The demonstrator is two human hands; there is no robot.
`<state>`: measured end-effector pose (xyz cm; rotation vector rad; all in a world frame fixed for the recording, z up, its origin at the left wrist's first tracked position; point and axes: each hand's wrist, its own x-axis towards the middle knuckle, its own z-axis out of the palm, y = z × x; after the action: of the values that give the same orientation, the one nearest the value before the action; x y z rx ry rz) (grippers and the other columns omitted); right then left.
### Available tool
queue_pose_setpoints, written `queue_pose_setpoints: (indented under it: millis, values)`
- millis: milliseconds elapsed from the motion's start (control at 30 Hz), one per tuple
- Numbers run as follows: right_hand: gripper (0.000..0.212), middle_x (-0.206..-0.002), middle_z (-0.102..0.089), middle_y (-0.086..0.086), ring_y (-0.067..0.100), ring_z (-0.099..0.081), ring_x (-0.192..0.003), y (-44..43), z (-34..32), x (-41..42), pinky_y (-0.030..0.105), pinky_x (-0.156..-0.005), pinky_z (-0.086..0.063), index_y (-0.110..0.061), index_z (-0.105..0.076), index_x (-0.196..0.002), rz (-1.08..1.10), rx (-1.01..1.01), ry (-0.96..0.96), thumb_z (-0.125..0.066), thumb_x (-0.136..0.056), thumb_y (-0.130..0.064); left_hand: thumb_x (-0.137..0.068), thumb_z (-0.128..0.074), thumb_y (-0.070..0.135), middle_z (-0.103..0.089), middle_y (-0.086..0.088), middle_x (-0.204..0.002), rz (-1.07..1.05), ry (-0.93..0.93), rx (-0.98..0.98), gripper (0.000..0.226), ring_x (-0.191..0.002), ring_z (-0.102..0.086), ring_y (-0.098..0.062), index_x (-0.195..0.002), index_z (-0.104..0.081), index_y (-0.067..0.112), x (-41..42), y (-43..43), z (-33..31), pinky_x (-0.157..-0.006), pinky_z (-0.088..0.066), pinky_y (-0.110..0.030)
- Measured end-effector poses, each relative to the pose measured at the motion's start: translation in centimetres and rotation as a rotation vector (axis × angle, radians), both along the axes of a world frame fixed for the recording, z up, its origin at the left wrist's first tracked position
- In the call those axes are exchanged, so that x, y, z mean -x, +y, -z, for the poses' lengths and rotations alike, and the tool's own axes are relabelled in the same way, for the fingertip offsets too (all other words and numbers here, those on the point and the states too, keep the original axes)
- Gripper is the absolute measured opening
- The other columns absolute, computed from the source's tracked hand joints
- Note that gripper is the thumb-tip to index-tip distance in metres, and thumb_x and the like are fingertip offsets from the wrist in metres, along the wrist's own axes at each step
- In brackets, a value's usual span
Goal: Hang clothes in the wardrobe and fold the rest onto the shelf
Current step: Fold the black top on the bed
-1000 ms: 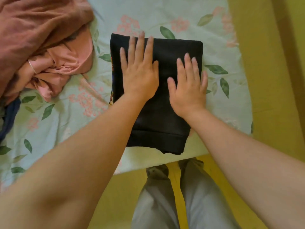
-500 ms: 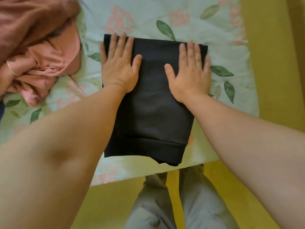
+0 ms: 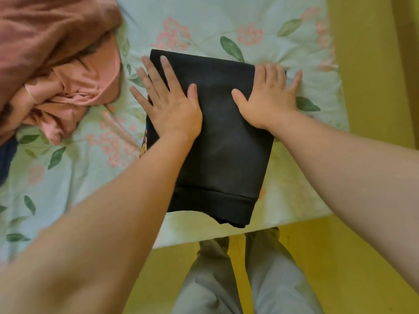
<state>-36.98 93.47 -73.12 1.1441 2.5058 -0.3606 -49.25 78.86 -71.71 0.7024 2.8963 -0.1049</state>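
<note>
A black garment [image 3: 222,141], folded into a rectangle with a ribbed hem at its near end, lies on the bed's floral sheet [image 3: 68,177]. My left hand [image 3: 167,100] lies flat with spread fingers over its far left edge, some fingertips on the sheet. My right hand [image 3: 269,94] presses flat on its far right corner, fingers reaching past the edge onto the sheet. A strip of coloured print shows at the garment's left side under my left wrist.
A heap of pink and rust-coloured clothes [image 3: 56,64] lies on the bed at the left, with something dark blue [image 3: 6,159] at the left edge. The bed's near edge is just before my grey-trousered legs [image 3: 238,279]. Yellow floor [image 3: 362,245] runs along the right.
Both hands have slid outward across the black garment, from its middle to its left and right edges.
</note>
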Motion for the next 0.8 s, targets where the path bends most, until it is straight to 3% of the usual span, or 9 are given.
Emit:
queue_pose_setpoints:
  millis: [67,167,333,400,467,600,733,800]
  values:
    - [0.083,-0.149,-0.037,0.018,0.038,-0.031,-0.14,1.8,-1.4,1.3,0.062,-0.117,-0.015,-0.017,-0.031,-0.15,-0.063,-0.005,0.008,-0.029,-0.09,-0.074,-0.099,-0.022,0.067,0.01,-0.016,-0.168,0.066,-0.083,-0.073,0.086,-0.155,0.01,-0.036,-0.162,0.003,0.013,-6.6,-0.9,-1.5,-0.119,0.0,-0.068]
    - [0.086,-0.141,-0.045,0.019,0.04,-0.04,-0.131,3.8,-2.9,3.6,0.055,-0.107,-0.032,-0.018,-0.041,-0.145,-0.163,0.081,-0.021,-0.029,-0.088,-0.081,-0.089,-0.021,0.085,0.012,-0.017,-0.168,0.04,-0.24,-0.01,0.104,-0.154,0.013,-0.038,-0.161,0.008,0.016,-14.1,-3.7,-1.5,-0.115,-0.004,-0.075]
    - [0.091,-0.127,-0.059,0.014,0.035,-0.057,-0.115,4.9,-4.6,6.0,0.04,-0.088,-0.045,-0.015,-0.033,-0.155,-0.28,0.298,-0.017,-0.042,-0.09,-0.079,-0.077,-0.019,0.097,0.018,-0.02,-0.166,-0.032,-0.313,0.106,0.121,-0.152,0.02,-0.039,-0.158,0.022,0.017,-15.3,-5.2,1.5,-0.112,-0.006,-0.078]
    - [0.091,-0.111,-0.064,0.01,0.03,-0.061,-0.094,4.9,-5.7,6.5,0.041,-0.081,-0.049,-0.012,-0.049,-0.144,-0.328,0.314,-0.033,-0.049,-0.085,-0.081,-0.075,-0.017,0.097,0.021,-0.021,-0.165,-0.023,-0.32,0.129,0.123,-0.151,0.022,-0.04,-0.156,0.025,0.015,-15.0,-4.9,1.9,-0.112,-0.005,-0.078]
    - [0.086,-0.089,-0.062,0.006,0.022,-0.057,-0.073,4.3,-6.9,6.5,0.039,-0.071,-0.05,-0.008,-0.065,-0.119,-0.398,0.302,-0.035,-0.049,-0.082,-0.084,-0.075,-0.016,0.097,0.022,-0.02,-0.165,-0.024,-0.333,0.114,0.123,-0.151,0.023,-0.04,-0.156,0.025,0.014,-15.0,-5.0,1.8,-0.112,-0.003,-0.078]
    - [0.074,-0.069,-0.057,0.008,0.021,-0.054,-0.061,1.1,-10.3,5.0,0.032,-0.057,-0.037,-0.003,-0.066,-0.085,-0.617,0.278,-0.03,-0.043,-0.093,-0.073,-0.074,-0.018,0.097,0.028,-0.017,-0.164,-0.037,-0.365,0.103,0.124,-0.15,0.028,-0.038,-0.154,0.029,0.015,-14.9,-5.2,1.5,-0.112,0.0,-0.076]
    - [0.047,-0.069,-0.056,0.003,0.016,-0.052,-0.06,-3.6,-14.1,3.0,0.031,-0.053,-0.036,-0.015,-0.056,-0.075,-0.738,0.315,-0.061,-0.048,-0.099,-0.055,-0.074,-0.01,0.097,0.028,-0.019,-0.163,-0.001,-0.438,0.138,0.123,-0.148,0.032,-0.039,-0.152,0.03,0.01,-14.7,-5.4,1.2,-0.112,0.009,-0.076]
    - [0.034,-0.07,-0.054,-0.001,0.015,-0.051,-0.061,-6.5,-14.8,1.8,0.032,-0.056,-0.04,-0.02,-0.05,-0.075,-0.77,0.331,-0.09,-0.049,-0.098,-0.044,-0.072,-0.002,0.096,0.013,-0.017,-0.167,0.06,-0.52,0.158,0.12,-0.149,0.027,-0.042,-0.16,0.015,0.017,-14.6,-6.0,1.5,-0.109,0.018,-0.075]
